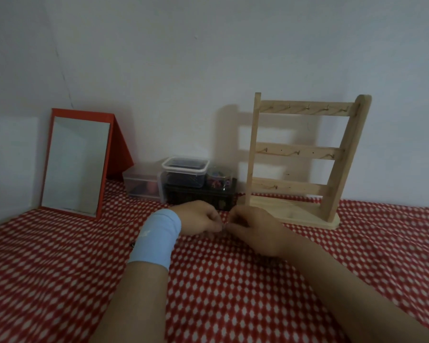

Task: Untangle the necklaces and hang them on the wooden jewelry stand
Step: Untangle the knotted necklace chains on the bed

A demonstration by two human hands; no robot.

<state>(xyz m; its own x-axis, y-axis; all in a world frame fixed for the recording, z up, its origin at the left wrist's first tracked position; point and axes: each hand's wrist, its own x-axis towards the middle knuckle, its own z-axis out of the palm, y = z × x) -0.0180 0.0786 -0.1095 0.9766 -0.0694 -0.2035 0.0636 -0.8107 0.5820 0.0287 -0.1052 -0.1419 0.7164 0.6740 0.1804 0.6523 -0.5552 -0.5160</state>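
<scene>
Just in front of the wooden jewelry stand (305,154), the left hand (198,216) and right hand (255,231) are held fingertip to fingertip, fingers curled, with the necklaces (225,225) apparently pinched between them, though the chain is barely discernible. Any knot should be teased loose gently, with slack kept in the strands, never pulled tight.

Red cloth (233,293) with white diamond pattern, orange-red mirror frame (120,147), pale wooden stand (300,151), light-blue wristband (156,240)
</scene>
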